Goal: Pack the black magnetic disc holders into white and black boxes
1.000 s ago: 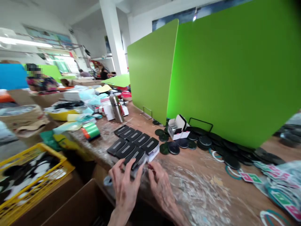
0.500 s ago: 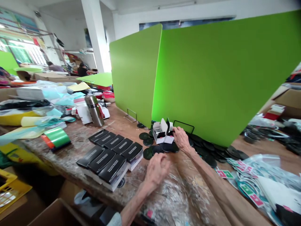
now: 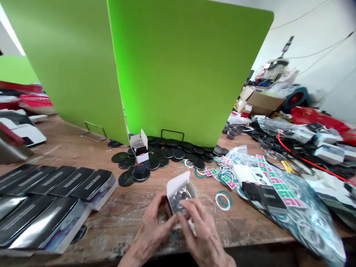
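Near the table's front edge, my left hand (image 3: 151,226) is wrapped round the left side of a small open box (image 3: 176,191), its white flap raised. The fingers of my right hand (image 3: 198,226) press together at the box's opening, on a clear plastic-wrapped item (image 3: 182,194) inside. A second open white box (image 3: 140,150) stands further back among black discs (image 3: 141,172). To the left lie rows of black-topped boxes (image 3: 91,183).
Green partitions (image 3: 178,74) on wire stands (image 3: 172,135) rise behind the discs. At the right are a plastic bag of rings (image 3: 303,226), loose white and teal rings (image 3: 223,200) and stickers (image 3: 210,172). A metal flask (image 3: 11,148) is at the left edge.
The view has swung right. Both hands have come together nearer the front edge, round one open box. My right hand has left the back box, which stays among the discs.
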{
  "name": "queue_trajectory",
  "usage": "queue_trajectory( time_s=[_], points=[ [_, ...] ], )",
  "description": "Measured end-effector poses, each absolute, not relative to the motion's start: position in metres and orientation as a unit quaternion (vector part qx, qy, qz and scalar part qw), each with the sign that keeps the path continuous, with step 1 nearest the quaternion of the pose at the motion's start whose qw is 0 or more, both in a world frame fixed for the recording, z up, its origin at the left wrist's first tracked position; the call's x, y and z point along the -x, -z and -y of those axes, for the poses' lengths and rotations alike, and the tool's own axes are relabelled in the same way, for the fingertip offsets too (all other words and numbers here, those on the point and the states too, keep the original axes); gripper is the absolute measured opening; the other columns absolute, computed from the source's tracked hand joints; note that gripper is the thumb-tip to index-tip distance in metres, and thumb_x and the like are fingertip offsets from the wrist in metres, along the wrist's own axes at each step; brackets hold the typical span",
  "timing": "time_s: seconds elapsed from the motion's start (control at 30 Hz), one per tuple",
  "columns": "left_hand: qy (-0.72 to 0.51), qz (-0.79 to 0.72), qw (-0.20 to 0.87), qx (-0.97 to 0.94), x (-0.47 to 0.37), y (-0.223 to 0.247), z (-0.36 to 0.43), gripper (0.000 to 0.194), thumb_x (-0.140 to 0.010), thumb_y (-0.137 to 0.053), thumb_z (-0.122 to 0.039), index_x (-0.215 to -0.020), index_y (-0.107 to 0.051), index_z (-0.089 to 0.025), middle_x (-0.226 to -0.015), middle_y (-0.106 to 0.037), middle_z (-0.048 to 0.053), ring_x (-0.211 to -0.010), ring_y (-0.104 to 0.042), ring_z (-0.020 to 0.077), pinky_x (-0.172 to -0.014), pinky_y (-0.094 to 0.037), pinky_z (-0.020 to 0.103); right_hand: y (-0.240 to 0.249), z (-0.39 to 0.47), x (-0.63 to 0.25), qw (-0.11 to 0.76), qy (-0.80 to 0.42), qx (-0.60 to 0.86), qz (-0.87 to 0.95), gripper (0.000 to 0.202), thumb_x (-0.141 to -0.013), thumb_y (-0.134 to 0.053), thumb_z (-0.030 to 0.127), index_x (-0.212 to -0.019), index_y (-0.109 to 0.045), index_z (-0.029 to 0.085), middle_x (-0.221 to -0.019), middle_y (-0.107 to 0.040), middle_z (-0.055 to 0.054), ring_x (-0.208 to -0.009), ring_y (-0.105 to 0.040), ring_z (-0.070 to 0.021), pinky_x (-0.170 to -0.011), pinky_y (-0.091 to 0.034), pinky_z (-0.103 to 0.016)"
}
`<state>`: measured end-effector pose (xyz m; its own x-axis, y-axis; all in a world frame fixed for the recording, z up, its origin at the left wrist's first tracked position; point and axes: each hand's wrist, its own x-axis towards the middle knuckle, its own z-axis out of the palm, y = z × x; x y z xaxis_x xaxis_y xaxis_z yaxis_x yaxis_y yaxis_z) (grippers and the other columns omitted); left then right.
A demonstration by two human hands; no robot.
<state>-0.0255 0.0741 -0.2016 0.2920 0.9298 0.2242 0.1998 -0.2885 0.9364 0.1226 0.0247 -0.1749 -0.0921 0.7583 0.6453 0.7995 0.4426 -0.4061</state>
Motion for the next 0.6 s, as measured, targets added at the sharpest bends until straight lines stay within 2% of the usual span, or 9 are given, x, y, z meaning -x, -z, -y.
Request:
queue_trajectory(
  time_s=[0.07, 0.2, 0.27, 0.33, 0.37, 0.43, 0.47, 0.6],
  points=[
    [-0.398, -0.411, 0.438, -0.693, 0.029, 0.198, -0.068, 0.044, -0.077, -0.065, -0.031, -0.117, -0.048, -0.023, -0.115, -0.063, 0.004, -0.106, -0.06, 0.0207, -0.095, -0.048, 0.036, 0.183, -0.019, -0.155, 0.447, -0.001, 0.562, 0.696, 0.019, -0.096, -0.041, 0.026, -0.109, -0.055, 0.023, -0.094, -0.065, -0.005, -0.084, -0.065, -0.0165, -0.071, -0.052, -0.025],
    [-0.313, -0.364, 0.444, -0.757, 0.056, 0.185, -0.082, 0.062, -0.079, -0.061, -0.026, -0.136, -0.036, -0.025, -0.135, -0.053, 0.008, -0.123, -0.052, 0.0226, -0.104, -0.044, 0.038, 0.201, -0.03, -0.221, 0.387, -0.046, 0.655, 0.647, 0.019, -0.095, -0.042, 0.029, -0.098, -0.059, 0.021, -0.088, -0.064, -0.004, -0.081, -0.063, -0.0188, -0.073, -0.051, -0.031],
    [-0.29, -0.426, 0.349, -0.782, 0.074, 0.184, -0.107, 0.061, -0.083, -0.051, -0.025, -0.141, -0.031, -0.022, -0.139, -0.05, 0.01, -0.125, -0.05, 0.0218, -0.105, -0.043, 0.038, 0.208, -0.035, -0.242, 0.357, -0.055, 0.679, 0.639, 0.022, -0.094, -0.041, 0.032, -0.097, -0.059, 0.02, -0.09, -0.064, -0.006, -0.082, -0.062, -0.0199, -0.074, -0.051, -0.034],
    [-0.269, -0.564, 0.173, -0.761, 0.086, 0.188, -0.135, 0.052, -0.086, -0.044, -0.027, -0.137, -0.038, -0.017, -0.134, -0.051, 0.013, -0.124, -0.05, 0.025, -0.105, -0.042, 0.043, 0.215, -0.038, -0.252, 0.349, -0.056, 0.685, 0.638, 0.025, -0.093, -0.041, 0.035, -0.097, -0.06, 0.02, -0.092, -0.064, -0.007, -0.079, -0.062, -0.0196, -0.072, -0.051, -0.034],
    [-0.256, -0.615, 0.109, -0.738, 0.088, 0.191, -0.147, 0.049, -0.086, -0.045, -0.028, -0.133, -0.042, -0.013, -0.132, -0.051, 0.017, -0.125, -0.047, 0.0303, -0.104, -0.039, 0.051, 0.219, -0.039, -0.254, 0.35, -0.054, 0.683, 0.639, 0.026, -0.093, -0.04, 0.037, -0.098, -0.06, 0.02, -0.094, -0.064, -0.007, -0.078, -0.062, -0.0196, -0.072, -0.052, -0.035],
    [-0.221, -0.668, 0.036, -0.71, 0.086, 0.197, -0.162, 0.047, -0.085, -0.049, -0.03, -0.126, -0.05, -0.008, -0.126, -0.051, 0.023, -0.123, -0.044, 0.0391, -0.1, -0.035, 0.061, 0.225, -0.04, -0.255, 0.357, -0.047, 0.675, 0.644, 0.029, -0.093, -0.041, 0.039, -0.101, -0.06, 0.02, -0.097, -0.064, -0.009, -0.077, -0.062, -0.02, -0.073, -0.052, -0.036],
    [-0.207, -0.672, 0.024, -0.71, 0.083, 0.199, -0.165, 0.045, -0.084, -0.051, -0.031, -0.123, -0.053, -0.009, -0.123, -0.052, 0.023, -0.12, -0.044, 0.0406, -0.097, -0.035, 0.062, 0.228, -0.041, -0.255, 0.36, -0.046, 0.668, 0.65, 0.029, -0.092, -0.041, 0.04, -0.101, -0.06, 0.02, -0.098, -0.064, -0.009, -0.077, -0.063, -0.0204, -0.073, -0.052, -0.036],
    [-0.152, -0.652, -0.015, -0.742, 0.066, 0.201, -0.155, 0.031, -0.086, -0.054, -0.035, -0.112, -0.062, -0.021, -0.107, -0.058, 0.012, -0.106, -0.05, 0.0312, -0.089, -0.042, 0.047, 0.232, -0.052, -0.253, 0.361, -0.069, 0.64, 0.674, 0.03, -0.091, -0.042, 0.041, -0.1, -0.061, 0.021, -0.097, -0.064, -0.01, -0.078, -0.063, -0.0212, -0.071, -0.053, -0.035]
  ],
)
